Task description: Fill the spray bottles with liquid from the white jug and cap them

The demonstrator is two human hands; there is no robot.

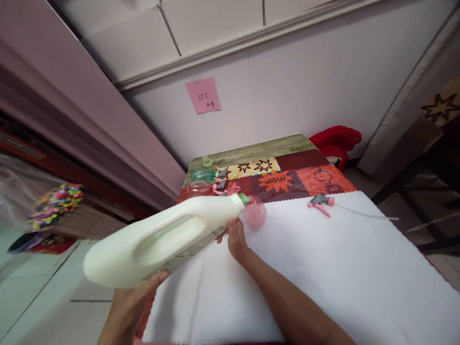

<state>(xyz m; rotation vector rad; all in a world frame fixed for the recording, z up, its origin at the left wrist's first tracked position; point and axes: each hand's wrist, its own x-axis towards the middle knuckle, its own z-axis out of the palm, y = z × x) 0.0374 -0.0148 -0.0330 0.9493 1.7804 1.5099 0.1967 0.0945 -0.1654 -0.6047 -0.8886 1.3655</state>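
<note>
Table point(251, 151) comes first in my feed, draped with a white cloth point(323, 268) and, farther back, a patterned red cloth point(305, 175). Above its near left corner I see the big cream jug point(161, 235) tipped almost level, handle up, its green neck point(244, 198) meeting the mouth of the small pink bottle point(256, 213) standing on the white cloth. My left hand point(125, 306) reaches up from below, fingers curled under the jug's base with the thumb against its side. My right forearm stretches forward across the white cloth; the right hand point(235, 237) sits beside the pink bottle, touching the jug near its neck, though I cannot tell how tightly the fingers close. 1 pink-and-grey sprayer head point(321, 202) lies apart to the right. 2 more small bottles point(201, 182) lie behind.
</note>
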